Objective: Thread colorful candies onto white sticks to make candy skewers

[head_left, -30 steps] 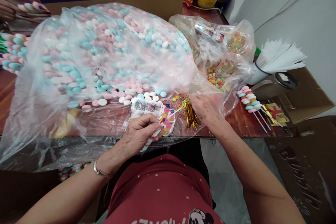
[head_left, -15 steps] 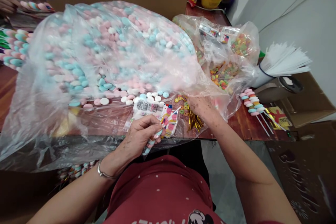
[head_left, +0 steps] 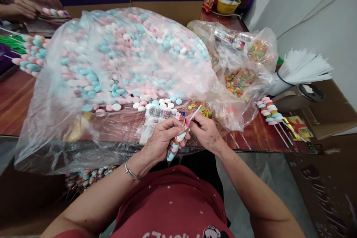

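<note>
My left hand [head_left: 170,134] is closed around a candy skewer [head_left: 173,147] in a clear wrapper with a colourful printed top. The pastel candies point down toward my body, and a white stick [head_left: 195,112] sticks out at the upper end. My right hand [head_left: 205,130] pinches close to the gathered neck of the wrapper, beside the stick; whatever is between its fingertips is too small to make out. Just behind it lie gold twist ties [head_left: 206,113] and small ring candies [head_left: 192,106]. Flat printed wrappers [head_left: 152,119] lie left of my hands.
A large clear bag of pastel candies [head_left: 134,52] covers much of the table. Farther right are a bag of ring candies [head_left: 237,81], a container of white sticks [head_left: 304,68], a lidded mug [head_left: 301,96] and finished skewers [head_left: 269,111]. Another person's hand [head_left: 26,7] works at upper left.
My right hand has moved from the gold twist ties to the wrapper neck by my left hand. The wrapper top, spread before, is now gathered. The view has shifted slightly.
</note>
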`<state>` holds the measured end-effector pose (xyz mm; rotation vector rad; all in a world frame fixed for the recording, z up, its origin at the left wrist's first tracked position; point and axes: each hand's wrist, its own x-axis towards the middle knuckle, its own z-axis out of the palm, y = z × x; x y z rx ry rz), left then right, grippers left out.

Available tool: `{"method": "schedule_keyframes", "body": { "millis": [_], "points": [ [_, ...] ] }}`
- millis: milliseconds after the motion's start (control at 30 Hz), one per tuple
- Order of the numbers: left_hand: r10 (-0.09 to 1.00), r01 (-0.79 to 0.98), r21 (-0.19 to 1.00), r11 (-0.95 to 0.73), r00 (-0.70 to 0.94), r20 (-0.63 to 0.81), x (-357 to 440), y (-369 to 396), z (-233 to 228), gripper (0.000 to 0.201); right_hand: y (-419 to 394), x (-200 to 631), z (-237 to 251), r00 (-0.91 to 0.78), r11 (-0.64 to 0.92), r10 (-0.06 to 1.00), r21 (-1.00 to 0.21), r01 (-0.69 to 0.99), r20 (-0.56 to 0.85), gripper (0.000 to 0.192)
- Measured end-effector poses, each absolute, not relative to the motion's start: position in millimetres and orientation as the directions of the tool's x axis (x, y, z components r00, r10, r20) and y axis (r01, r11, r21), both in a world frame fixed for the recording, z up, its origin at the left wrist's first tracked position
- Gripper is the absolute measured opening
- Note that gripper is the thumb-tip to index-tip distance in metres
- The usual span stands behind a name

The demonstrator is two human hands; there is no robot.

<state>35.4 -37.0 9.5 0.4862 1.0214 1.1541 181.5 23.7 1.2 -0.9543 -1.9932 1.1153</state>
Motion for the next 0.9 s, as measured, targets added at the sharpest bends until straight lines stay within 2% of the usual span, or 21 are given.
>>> {"method": "schedule_keyframes", "body": {
  "millis": [167,367,533,700,767,800,900],
  "points": [
    [0.907,-0.485,0.793,0.369,0.0,-0.422,39,-39,4,0.029,11,183,-1,-0.502,0.294,0.851,-0.932,0.214,0.154,0.019],
    [0.918,-0.467,0.828,0.31,-0.078,-0.388,40,-44,1,0.028,3,185,-5,-0.46,0.226,0.882,-0.95,0.214,0.106,0.02],
    [0.921,-0.473,0.834,0.283,-0.11,-0.375,39,-43,1,0.028,-1,190,-9,-0.358,0.277,0.919,-0.914,0.296,0.163,0.017],
    [0.915,-0.467,0.825,0.318,-0.075,-0.395,44,-42,0,0.028,-4,188,-9,-0.41,0.361,0.886,-0.879,0.312,0.218,0.021],
    [0.915,-0.431,0.844,0.318,-0.094,-0.392,46,-41,0,0.027,-5,187,-10,-0.426,0.472,0.853,-0.796,0.379,0.303,0.022],
    [0.914,-0.4,0.859,0.32,-0.109,-0.391,46,-40,0,0.025,-6,187,-10,-0.443,0.559,0.815,-0.706,0.435,0.373,0.023],
    [0.912,-0.293,0.895,0.337,-0.136,-0.387,42,-37,-1,0.019,-5,190,-8,-0.606,0.812,0.572,-0.273,0.516,0.553,0.025]
  ]
}}
